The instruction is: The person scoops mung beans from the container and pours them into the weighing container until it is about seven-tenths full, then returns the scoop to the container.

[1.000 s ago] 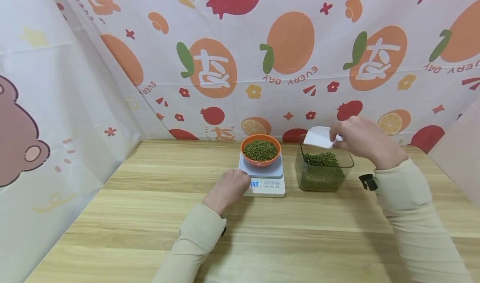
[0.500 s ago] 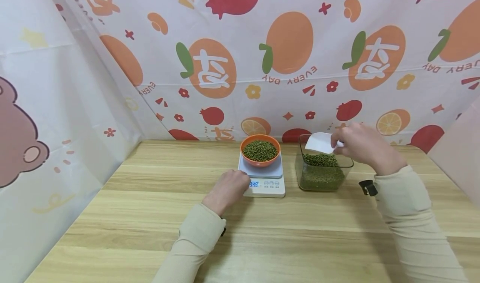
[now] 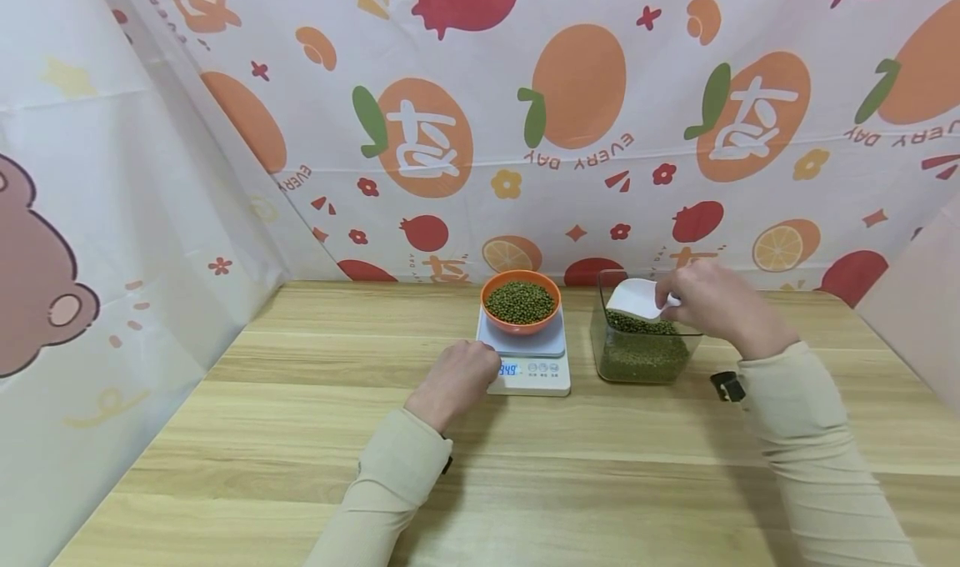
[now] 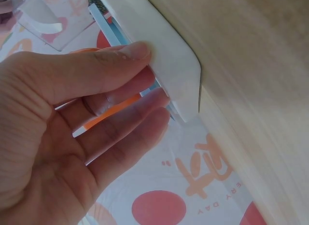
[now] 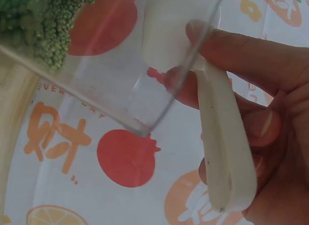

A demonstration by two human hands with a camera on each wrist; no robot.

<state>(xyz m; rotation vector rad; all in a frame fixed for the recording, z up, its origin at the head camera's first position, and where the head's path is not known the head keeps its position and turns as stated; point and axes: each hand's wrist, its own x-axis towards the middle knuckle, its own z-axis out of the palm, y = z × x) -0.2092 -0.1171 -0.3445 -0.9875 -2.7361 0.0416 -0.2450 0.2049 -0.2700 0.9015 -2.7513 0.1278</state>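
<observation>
In the head view my right hand (image 3: 716, 307) holds a white scoop (image 3: 635, 299) by its handle. The scoop's front dips inside the clear container (image 3: 607, 363), low over the green mung beans (image 3: 647, 356). From the right wrist, the scoop handle (image 5: 224, 143) lies across curled fingers, near the container's corner. My left hand (image 3: 459, 377) is at the left front corner of a white kitchen scale (image 3: 528, 389); its thumb and fingertips touch the scale's edge, the fingers loosely extended. An orange bowl (image 3: 521, 328) filled with mung beans stands on the scale's platform, with the display partly hidden by the hand.
A wooden table (image 3: 300, 467) carries everything. A fruit-printed white curtain (image 3: 480, 133) hangs directly behind the container and scale, and another curtain (image 3: 172, 217) hangs along the left side. The container stands a short gap to the right of the scale.
My right hand has lowered the scoop from above the container's rim down toward the beans inside. The left hand, scale and bowl stay put.
</observation>
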